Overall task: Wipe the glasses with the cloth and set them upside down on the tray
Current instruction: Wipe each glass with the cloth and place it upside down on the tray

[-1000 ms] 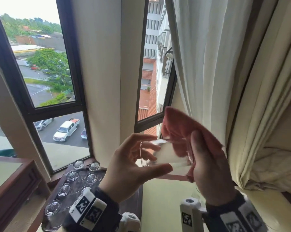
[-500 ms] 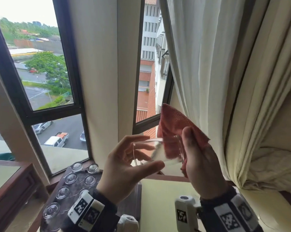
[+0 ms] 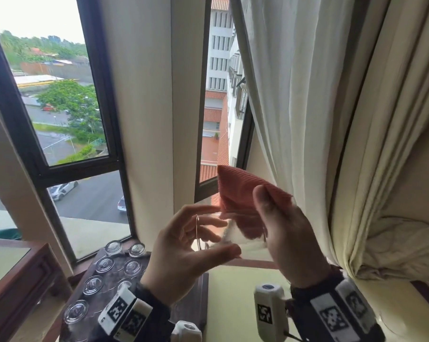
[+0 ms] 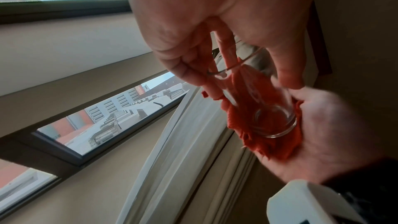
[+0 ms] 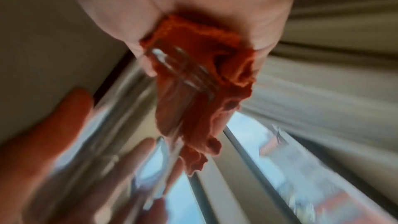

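Left hand (image 3: pixel 181 253) grips glass (image 4: pixel 256 94); right hand (image 3: pixel 290 238) pinches unlabelled red cloth (image 3: pixel 240 193).

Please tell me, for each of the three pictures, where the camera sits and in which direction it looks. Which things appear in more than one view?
Head: worn on the head, looks forward and down at the windows, both hands, the glass and the tray.
Left wrist: looks along the left hand at the glass, the red cloth and the right hand.
Right wrist: blurred; looks along the right hand at the cloth and the left fingers.
All three share glass and cloth.
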{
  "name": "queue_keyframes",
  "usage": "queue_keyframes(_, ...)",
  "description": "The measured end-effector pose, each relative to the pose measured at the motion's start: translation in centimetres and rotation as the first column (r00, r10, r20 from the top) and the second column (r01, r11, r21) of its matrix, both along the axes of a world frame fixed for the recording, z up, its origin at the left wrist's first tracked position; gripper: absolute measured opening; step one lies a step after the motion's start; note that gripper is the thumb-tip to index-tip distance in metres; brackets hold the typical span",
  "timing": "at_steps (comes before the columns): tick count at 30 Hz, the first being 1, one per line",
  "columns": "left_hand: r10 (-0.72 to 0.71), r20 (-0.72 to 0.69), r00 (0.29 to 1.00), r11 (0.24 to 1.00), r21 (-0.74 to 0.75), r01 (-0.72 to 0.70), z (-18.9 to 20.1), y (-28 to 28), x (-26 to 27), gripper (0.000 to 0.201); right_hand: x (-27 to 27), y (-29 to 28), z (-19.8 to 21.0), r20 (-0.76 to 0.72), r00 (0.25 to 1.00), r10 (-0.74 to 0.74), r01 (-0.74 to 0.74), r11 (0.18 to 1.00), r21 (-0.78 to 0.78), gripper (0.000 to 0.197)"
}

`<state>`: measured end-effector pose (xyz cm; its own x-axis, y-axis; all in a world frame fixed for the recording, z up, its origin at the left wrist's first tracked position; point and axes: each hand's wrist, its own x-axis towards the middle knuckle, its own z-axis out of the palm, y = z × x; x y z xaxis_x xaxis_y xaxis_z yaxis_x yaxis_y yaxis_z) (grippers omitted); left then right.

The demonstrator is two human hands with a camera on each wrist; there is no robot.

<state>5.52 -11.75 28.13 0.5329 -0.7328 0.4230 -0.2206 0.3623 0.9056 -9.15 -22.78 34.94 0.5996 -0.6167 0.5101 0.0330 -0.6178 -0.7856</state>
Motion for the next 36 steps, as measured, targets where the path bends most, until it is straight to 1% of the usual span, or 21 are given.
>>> queue_keyframes(2,-0.005,-0.052,0.999,1.0,0.002,0.005,0.0,0.1,-0.5,0.063,-0.6,0.0,-0.5,0.06,0.996,-0.064,0.047,0.967,0.25,0.039)
queue_keyframes(3,-0.005,-0.093,0.996,1.0,-0.003,0.005,-0.1,0.0,-0.6,0.066,-0.8,0.1,-1.1,0.065,0.994,-0.088,0.06,0.936,0.347,0.048)
queue_keyframes(5,-0.005,-0.183,0.983,1.0,-0.027,0.0,-0.4,-0.3,-0.9,0.074,-0.8,0.5,-2.6,0.064,0.993,-0.104,0.067,0.901,0.429,0.072)
queue_keyframes(7,0.012,-0.238,0.971,1.0,-0.02,-0.017,-0.4,-0.8,-1.4,0.078,-0.6,1.0,-4.0,0.093,0.992,-0.087,0.037,0.896,0.442,0.086)
queue_keyframes(8,0.027,-0.236,0.971,1.0,0.012,-0.025,-0.3,-1.0,-1.6,0.074,-0.5,1.3,-4.4,0.11,0.991,-0.071,0.014,0.896,0.444,0.087)
queue_keyframes(10,0.053,-0.211,0.976,0.993,0.114,-0.029,0.4,-1.3,-2.3,0.068,-0.4,1.8,-4.4,0.144,0.988,-0.051,-0.019,0.894,0.448,0.076)
queue_keyframes(12,0.043,-0.23,0.972,0.982,0.189,0.002,0.6,-1.6,-2.5,0.07,-0.4,2.0,-3.8,0.184,0.982,-0.035,-0.047,0.904,0.425,0.063)
queue_keyframes(14,0.0,-0.262,0.965,0.964,0.256,0.07,0.9,-2.0,-2.3,0.075,-0.5,1.7,-3.4,0.226,0.973,-0.053,-0.031,0.935,0.353,0.04)
queue_keyframes(15,-0.032,-0.285,0.958,0.954,0.277,0.115,1.2,-2.1,-2.2,0.072,-0.5,1.7,-3.2,0.232,0.97,-0.071,-0.005,0.95,0.311,0.028)
queue_keyframes(17,-0.11,-0.304,0.946,0.935,0.291,0.202,1.7,-2.2,-2.3,0.057,-0.6,1.4,-3.5,0.227,0.969,-0.101,0.062,0.983,0.173,0.017)
queue_keyframes(19,-0.145,-0.322,0.936,0.918,0.31,0.249,1.9,-2.1,-2.4,0.051,-0.6,1.0,-4.6,0.22,0.969,-0.114,0.112,0.993,0.024,0.019)
queue_keyframes(21,-0.154,-0.421,0.894,0.905,0.303,0.299,1.9,-2.2,-2.3,0.053,-0.6,0.6,-5.6,0.205,0.975,-0.083,0.096,0.994,-0.055,0.033)
queue_keyframes(22,-0.147,-0.503,0.852,0.906,0.278,0.32,1.8,-2.4,-2.2,0.055,-0.6,0.6,-6.1,0.179,0.982,-0.059,0.083,0.989,-0.125,0.037)
queue_keyframes(24,-0.135,-0.692,0.709,0.929,0.161,0.333,1.9,-2.8,-2.0,0.06,-0.4,0.8,-6.9,0.099,0.994,-0.037,0.065,0.95,-0.304,0.045)
queue_keyframes(25,-0.145,-0.759,0.635,0.944,0.087,0.319,2.2,-2.9,-1.9,0.062,-0.4,0.9,-7.4,0.066,0.997,-0.049,0.07,0.921,-0.383,0.048)
queue_keyframes(27,-0.149,-0.832,0.534,0.964,-0.001,0.267,2.6,-2.9,-1.5,0.061,-0.3,1.0,-8.6,-0.008,0.991,-0.135,0.115,0.872,-0.476,0.053)
queue_keyframes(29,-0.166,-0.855,0.492,0.966,-0.04,0.257,2.7,-2.8,-1.0,0.059,-0.2,1.5,-9.1,-0.085,0.962,-0.26,0.169,0.808,-0.565,0.054)
queue_keyframes(32,-0.313,-0.853,0.418,0.926,-0.176,0.334,3.0,-2.4,-1.0,0.072,0.3,2.3,-10.1,-0.153,0.921,-0.359,0.153,0.692,-0.706,0.052)
queue_keyframes(33,-0.326,-0.839,0.436,0.922,-0.179,0.344,3.1,-2.4,-1.0,0.073,0.4,2.5,-10.1,-0.16,0.908,-0.387,0.153,0.663,-0.733,0.053)
queue_keyframes(34,-0.311,-0.81,0.497,0.928,-0.144,0.344,2.9,-2.3,-1.0,0.069,0.5,2.6,-10.0,-0.159,0.897,-0.412,0.162,0.642,-0.75,0.056)
queue_keyframes(36,-0.242,-0.705,0.666,0.95,-0.031,0.312,2.6,-2.1,-0.8,0.062,0.6,2.5,-9.7,-0.144,0.885,-0.443,0.198,0.638,-0.744,0.063)
